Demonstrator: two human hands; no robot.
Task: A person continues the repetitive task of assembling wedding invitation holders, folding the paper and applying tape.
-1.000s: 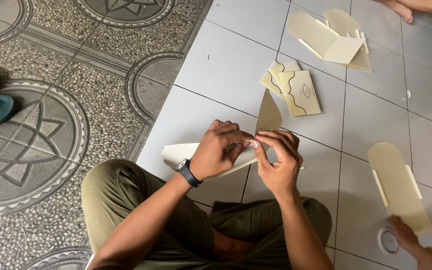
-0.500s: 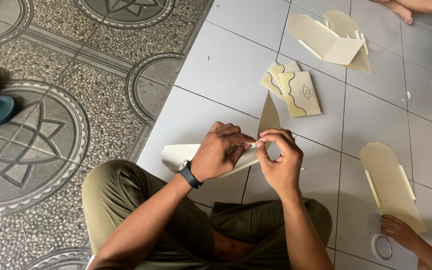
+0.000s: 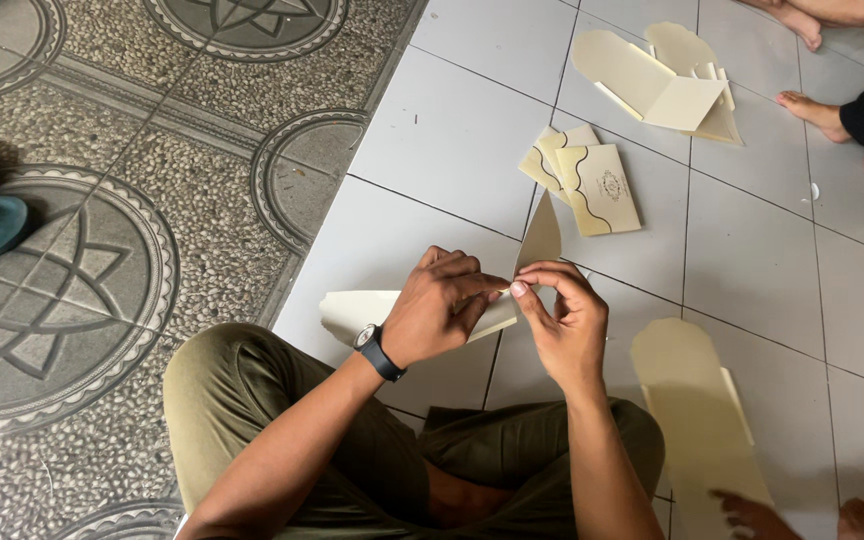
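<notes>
Cream card envelope [image 3: 372, 308] — pinched by left hand [image 3: 442, 305], right hand [image 3: 562, 320]

A single head-worn view is provided, directed steeply downward from above the seated person. The left hand [image 3: 442, 310] and right hand [image 3: 567, 325] are framed close, at centre. White floor tiles [image 3: 452, 130] and the person's folded legs are included. No second view is available.

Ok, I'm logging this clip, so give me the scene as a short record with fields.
left hand: pinches the cream card sheet
right hand: fingertips on the same sheet's raised flap
wrist: black watch
floor: white tiles, patterned pebble floor
nearby: finished cream envelopes, flat cutouts
others: bare feet
</notes>
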